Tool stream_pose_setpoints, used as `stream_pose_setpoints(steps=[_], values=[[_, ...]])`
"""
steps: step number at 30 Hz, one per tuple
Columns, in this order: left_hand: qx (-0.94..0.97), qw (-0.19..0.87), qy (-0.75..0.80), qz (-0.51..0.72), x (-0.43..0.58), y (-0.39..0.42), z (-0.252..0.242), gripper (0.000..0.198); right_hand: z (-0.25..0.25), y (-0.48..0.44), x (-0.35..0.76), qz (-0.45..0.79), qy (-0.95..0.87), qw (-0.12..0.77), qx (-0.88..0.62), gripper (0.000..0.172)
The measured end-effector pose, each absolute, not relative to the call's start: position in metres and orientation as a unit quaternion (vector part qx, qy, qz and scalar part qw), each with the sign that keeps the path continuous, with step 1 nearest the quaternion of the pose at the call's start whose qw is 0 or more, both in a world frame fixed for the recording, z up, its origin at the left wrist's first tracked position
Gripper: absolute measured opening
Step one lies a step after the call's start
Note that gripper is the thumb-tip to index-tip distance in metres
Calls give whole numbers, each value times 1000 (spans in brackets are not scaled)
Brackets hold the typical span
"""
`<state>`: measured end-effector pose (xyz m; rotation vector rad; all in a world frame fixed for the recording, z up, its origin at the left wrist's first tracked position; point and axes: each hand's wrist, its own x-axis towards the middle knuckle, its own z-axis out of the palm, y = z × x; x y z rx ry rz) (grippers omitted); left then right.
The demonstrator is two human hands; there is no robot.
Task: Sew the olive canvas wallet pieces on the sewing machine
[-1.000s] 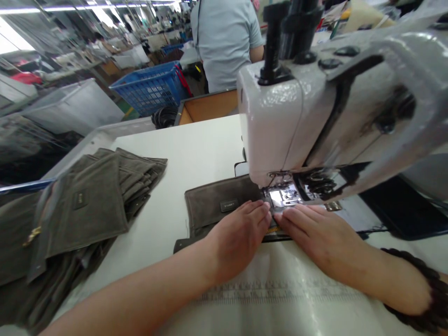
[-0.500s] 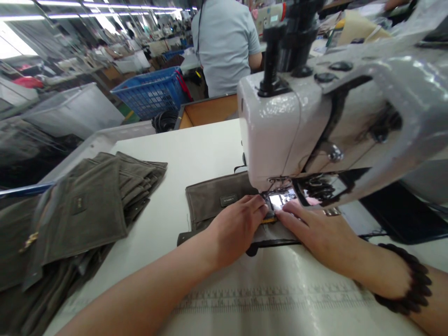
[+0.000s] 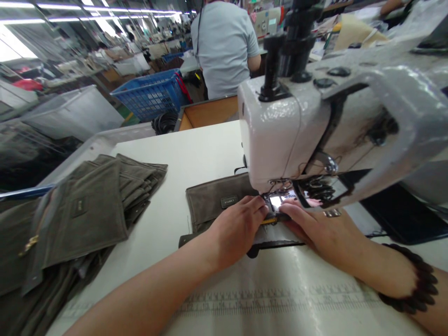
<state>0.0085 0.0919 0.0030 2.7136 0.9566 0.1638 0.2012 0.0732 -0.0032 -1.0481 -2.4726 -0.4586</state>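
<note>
A grey-brown suede piece [image 3: 210,201] with a small label lies on the white table under the head of a white sewing machine [image 3: 297,126]. A gold zipper [image 3: 269,220] shows between my hands near the needle. My left hand [image 3: 238,228] lies flat on the suede piece, fingers together, pressing it down. My right hand [image 3: 315,231] presses flat on the work just right of the zipper, fingertips by the presser foot. A dark bead bracelet [image 3: 413,291] circles my right wrist.
A stack of several similar suede pieces [image 3: 91,205] lies at the left of the table [image 3: 196,149]. Beyond it are a blue basket [image 3: 150,91], a wooden box [image 3: 206,109] and a person in a light shirt [image 3: 224,44] facing away.
Both hands have slid forward toward the needle, pushing the suede piece and zipper further under the machine. The view has tilted down slightly.
</note>
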Motion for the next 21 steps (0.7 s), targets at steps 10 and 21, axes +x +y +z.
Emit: stream_pose_setpoints(steps=[10, 21], values=[[921, 160, 346, 77, 9, 95, 5, 28, -8, 75, 205, -69, -888, 180, -417, 23], [862, 304, 366, 173, -1, 106, 4, 46, -8, 78, 207, 34, -867, 160, -470, 20]])
